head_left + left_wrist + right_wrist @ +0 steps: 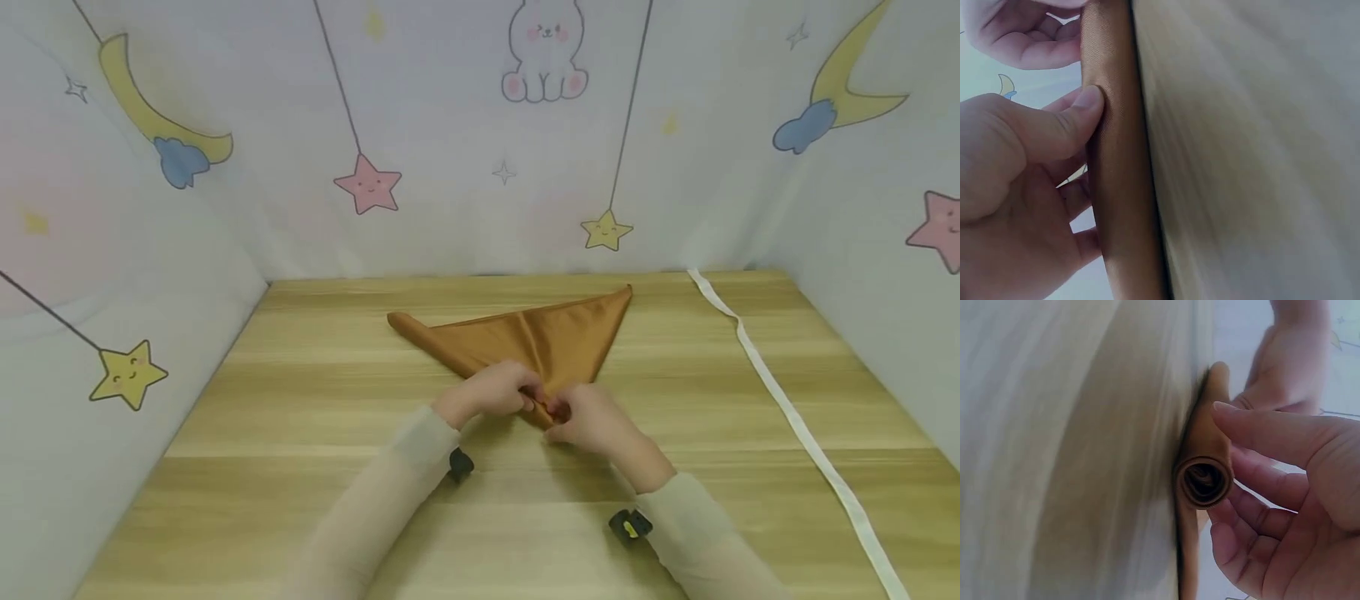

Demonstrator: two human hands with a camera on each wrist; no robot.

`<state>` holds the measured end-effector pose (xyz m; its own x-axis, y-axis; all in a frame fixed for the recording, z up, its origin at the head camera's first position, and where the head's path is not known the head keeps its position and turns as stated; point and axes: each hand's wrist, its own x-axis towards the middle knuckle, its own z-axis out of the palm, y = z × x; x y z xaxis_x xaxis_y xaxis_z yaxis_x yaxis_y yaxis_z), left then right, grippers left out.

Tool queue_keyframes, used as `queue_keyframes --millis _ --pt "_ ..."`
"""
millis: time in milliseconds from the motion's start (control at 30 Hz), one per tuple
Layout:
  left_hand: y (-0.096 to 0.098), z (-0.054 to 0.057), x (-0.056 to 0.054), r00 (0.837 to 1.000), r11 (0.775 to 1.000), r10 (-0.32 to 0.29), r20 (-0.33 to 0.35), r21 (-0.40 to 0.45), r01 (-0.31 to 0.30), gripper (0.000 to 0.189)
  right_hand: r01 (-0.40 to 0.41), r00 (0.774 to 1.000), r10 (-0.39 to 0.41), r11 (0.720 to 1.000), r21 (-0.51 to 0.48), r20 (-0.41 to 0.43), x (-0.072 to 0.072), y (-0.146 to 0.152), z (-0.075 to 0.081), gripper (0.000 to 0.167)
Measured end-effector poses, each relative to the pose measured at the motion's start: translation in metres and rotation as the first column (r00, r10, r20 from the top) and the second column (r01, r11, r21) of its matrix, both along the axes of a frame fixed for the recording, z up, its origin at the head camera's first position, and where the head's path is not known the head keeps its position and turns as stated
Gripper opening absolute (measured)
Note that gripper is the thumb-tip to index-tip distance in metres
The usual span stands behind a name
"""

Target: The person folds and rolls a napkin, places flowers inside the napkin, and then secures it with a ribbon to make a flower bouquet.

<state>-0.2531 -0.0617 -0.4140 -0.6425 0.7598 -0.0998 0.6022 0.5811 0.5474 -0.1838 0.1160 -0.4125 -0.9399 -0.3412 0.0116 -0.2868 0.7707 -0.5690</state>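
A brown satin cloth (577, 342) lies on the table, its left-hand near edge wound into a roll. My left hand (498, 387) pinches this roll near its front end; in the left wrist view the thumb presses on the rolled cloth (1125, 156) with the fingers behind. My right hand (600, 421) holds the near end of the roll, close beside the left. The right wrist view shows the roll's coiled open end (1182, 484) between the right thumb and curled fingers. The rest of the cloth spreads out flat, roughly triangular, behind both hands.
A long white ribbon (795, 417) runs along the right side of the wood-patterned tabletop (300, 392). Pale fabric walls (450, 108) with printed stars, moons and a bear surround the table at the back and sides. Small black devices (630, 525) sit at both wrists.
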Motion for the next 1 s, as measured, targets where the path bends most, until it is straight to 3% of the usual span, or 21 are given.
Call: queue_keyframes --millis 200,400,500,700,1000 --pt "0.002 -0.001 0.001 0.999 0.999 0.04 0.037 0.004 -0.04 0.012 -0.028 0.999 0.027 1.0 -0.012 -0.046 -0.002 0.0 -0.007 0.017" --pt "0.0 -0.004 0.002 1.0 1.0 -0.006 0.008 -0.003 0.006 0.015 -0.087 0.995 0.091 0.992 -0.095 0.039 -0.009 0.009 -0.01 0.01" --pt "-0.001 -0.004 0.002 0.999 0.999 -0.029 -0.025 0.029 0.03 0.018 -0.081 0.992 0.094 0.987 -0.135 0.087 -0.014 0.016 -0.009 0.009" --pt "0.0 -0.005 0.001 0.999 0.998 -0.039 -0.019 0.042 0.039 0.019 -0.066 0.984 0.092 0.984 -0.165 0.153 -0.015 0.021 -0.006 0.009" --pt "0.0 -0.008 -0.006 1.0 0.998 -0.009 -0.005 0.065 0.009 0.007 -0.028 0.991 0.045 0.99 -0.138 0.127 -0.015 0.018 0.002 0.01"
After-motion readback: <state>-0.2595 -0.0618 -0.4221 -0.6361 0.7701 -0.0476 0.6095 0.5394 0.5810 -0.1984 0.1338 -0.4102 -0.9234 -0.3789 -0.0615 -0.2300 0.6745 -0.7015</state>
